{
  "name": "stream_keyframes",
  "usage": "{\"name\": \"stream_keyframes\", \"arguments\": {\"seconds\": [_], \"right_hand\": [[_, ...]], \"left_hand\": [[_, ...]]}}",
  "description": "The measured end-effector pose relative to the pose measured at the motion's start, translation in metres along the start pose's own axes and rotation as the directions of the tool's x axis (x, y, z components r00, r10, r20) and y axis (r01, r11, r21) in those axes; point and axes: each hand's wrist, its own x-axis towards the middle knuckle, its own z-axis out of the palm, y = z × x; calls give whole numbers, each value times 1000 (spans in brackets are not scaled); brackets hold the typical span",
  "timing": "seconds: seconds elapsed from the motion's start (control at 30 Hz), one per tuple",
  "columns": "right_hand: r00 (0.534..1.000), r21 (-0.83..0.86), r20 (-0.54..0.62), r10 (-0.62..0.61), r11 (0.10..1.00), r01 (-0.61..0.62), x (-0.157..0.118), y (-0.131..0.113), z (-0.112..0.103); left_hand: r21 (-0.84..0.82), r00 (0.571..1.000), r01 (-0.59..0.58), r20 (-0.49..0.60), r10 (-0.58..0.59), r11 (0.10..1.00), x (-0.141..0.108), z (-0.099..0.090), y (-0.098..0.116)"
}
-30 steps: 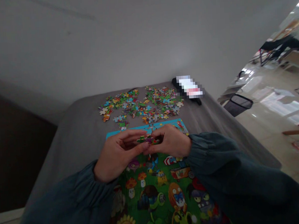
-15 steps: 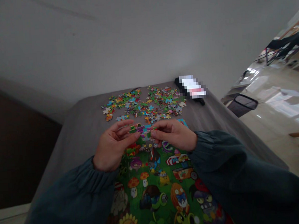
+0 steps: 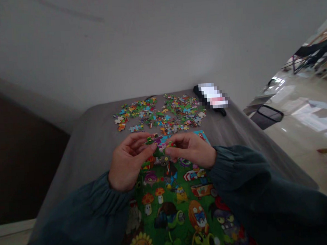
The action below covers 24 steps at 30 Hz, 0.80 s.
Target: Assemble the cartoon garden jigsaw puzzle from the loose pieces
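My left hand (image 3: pixel 129 158) pinches a few joined puzzle pieces (image 3: pixel 152 139), green and purple, between thumb and fingers. Close by on the right, my right hand (image 3: pixel 192 149) is closed on another puzzle piece (image 3: pixel 169 144) with pink, green and red on it. The two held parts meet or overlap; I cannot tell whether they are locked together. Below both hands lies a green picture sheet (image 3: pixel 168 196) printed with cartoon plants and zombies, its blue top edge partly hidden by my fingers.
Many loose puzzle pieces (image 3: pixel 176 112) are spread beyond my hands on a grey cloth-covered table (image 3: pixel 93 149). A black device with a lit, blurred screen (image 3: pixel 213 95) lies at the back right, near the wall (image 3: pixel 147 46). A chair (image 3: pixel 269 114) stands on the floor to the right.
My right hand has turned its piece slightly and brought it up against the pieces in my left hand. The whole view has shifted a little.
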Motion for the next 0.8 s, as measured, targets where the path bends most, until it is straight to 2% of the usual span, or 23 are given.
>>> {"name": "stream_keyframes", "arguments": {"seconds": [0.3, 0.5, 0.8], "right_hand": [[997, -85, -54, -59, 995, 55, -2, -2, 3], [994, -155, -84, -68, 986, 55, -3, -4, -2], [998, -168, -56, -33, 986, 23, -3, 0, 2]], "left_hand": [[27, 999, 12, 37, -13, 1000, -1, -1, -3], [-19, 1000, -13, -7, 13, 1000, 1, -1, -1], [-55, 1000, -20, -9, 19, 998, -2, 2, -2]]}}
